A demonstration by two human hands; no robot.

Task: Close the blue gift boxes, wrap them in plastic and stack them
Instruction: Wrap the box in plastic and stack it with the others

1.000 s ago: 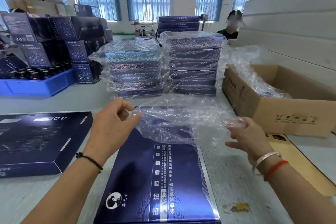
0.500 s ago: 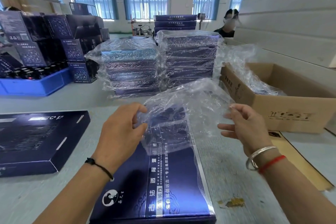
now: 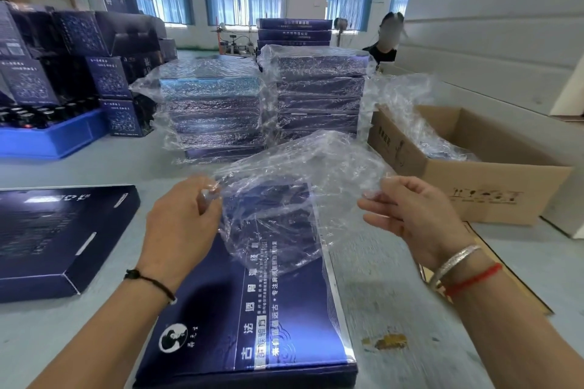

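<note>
Box: closed blue gift box (image 3: 249,303) flat on table (image 3: 395,303), nearest the person.
Bag: clear plastic bag (image 3: 300,193), lifted higher than a second ago, mouth apparently spreading.
Left hand (image 3: 186,221): pinching bag's left edge.
Right hand (image 3: 420,215): pinching right edge.
Stacks: wrapped boxes (image 3: 316,95) beyond.
Meaning: sleeving comes next.

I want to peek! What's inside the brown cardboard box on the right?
The cardboard box is open, and crinkly clear plastic spills up out of it. Something bluish shows beneath the plastic, but the box wall and the plastic cover it too much to tell.
</note>
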